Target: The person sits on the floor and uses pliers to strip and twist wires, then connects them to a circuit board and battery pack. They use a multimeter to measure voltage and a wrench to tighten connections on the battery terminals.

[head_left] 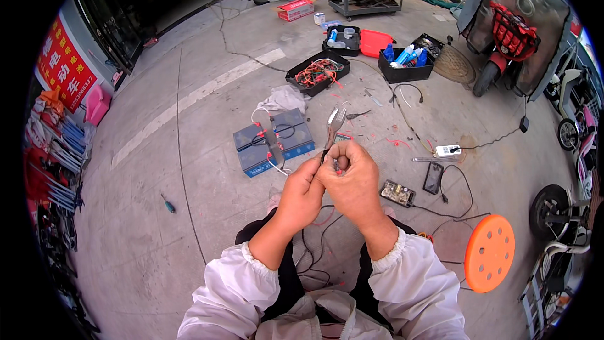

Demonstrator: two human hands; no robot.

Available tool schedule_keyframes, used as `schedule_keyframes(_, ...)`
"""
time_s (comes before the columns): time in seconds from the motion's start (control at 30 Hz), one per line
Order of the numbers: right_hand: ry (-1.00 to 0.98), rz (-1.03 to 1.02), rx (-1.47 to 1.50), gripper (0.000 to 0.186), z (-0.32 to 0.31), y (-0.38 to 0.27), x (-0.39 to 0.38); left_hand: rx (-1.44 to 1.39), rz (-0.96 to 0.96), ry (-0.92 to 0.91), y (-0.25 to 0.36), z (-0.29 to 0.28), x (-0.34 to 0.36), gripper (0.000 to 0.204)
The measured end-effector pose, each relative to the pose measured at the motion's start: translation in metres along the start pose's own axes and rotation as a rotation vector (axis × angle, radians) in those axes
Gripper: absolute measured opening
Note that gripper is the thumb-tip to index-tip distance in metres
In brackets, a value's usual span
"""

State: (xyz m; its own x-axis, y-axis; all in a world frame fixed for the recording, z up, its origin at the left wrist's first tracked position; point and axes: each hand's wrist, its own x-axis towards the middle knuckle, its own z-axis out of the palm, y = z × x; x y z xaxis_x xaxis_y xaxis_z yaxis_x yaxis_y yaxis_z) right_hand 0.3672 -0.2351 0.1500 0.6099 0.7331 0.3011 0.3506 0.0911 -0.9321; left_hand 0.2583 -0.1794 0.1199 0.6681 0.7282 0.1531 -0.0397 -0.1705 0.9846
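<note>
My left hand (303,190) and my right hand (353,179) meet in front of me, above my knees. A tool with a shiny silver head and dark stem (335,121) rises out of the closed fingers of my left hand; its exact kind is unclear. The thumb and fingers of my right hand pinch together right beside it, with a small reddish bit showing; the fingers mostly hide what they grip. Just beyond, on the ground, sit two blue-and-black batteries (258,165) with red terminals, joined by black and white wires. A small meter-like device (343,138) shows partly behind my right hand.
An opened circuit box (397,193), a dark phone-like device (433,178) and a white power strip (448,150) lie right. Farther off stand a tray of wires (318,72) and a bottle box (406,69). An orange stool (489,253) is near right; a screwdriver (168,204) lies left.
</note>
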Motion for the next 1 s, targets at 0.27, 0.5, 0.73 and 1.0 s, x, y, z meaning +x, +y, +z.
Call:
schedule_keyframes(0.27, -0.009, 0.176, 0.373, 0.012, -0.003, 0.001, -0.004, -0.502, -0.235, -0.041, 0.009, -0.005, 0.003, 0.024)
schedule_keyframes(0.5, -0.363, 0.355, 0.595, 0.018, -0.008, 0.009, -0.002, -0.474, -0.138, -0.002, 0.010, -0.004, 0.005, 0.046)
schedule_keyframes(0.73, -0.461, 0.367, 0.671, 0.019, -0.011, 0.008, 0.001, -0.366, -0.133, -0.026, 0.017, -0.006, 0.002, 0.042)
schedule_keyframes(1.0, -0.606, 0.430, 0.692, 0.020, -0.015, 0.011, 0.002, -0.459, -0.141, 0.016, 0.021, -0.008, 0.002, 0.036)
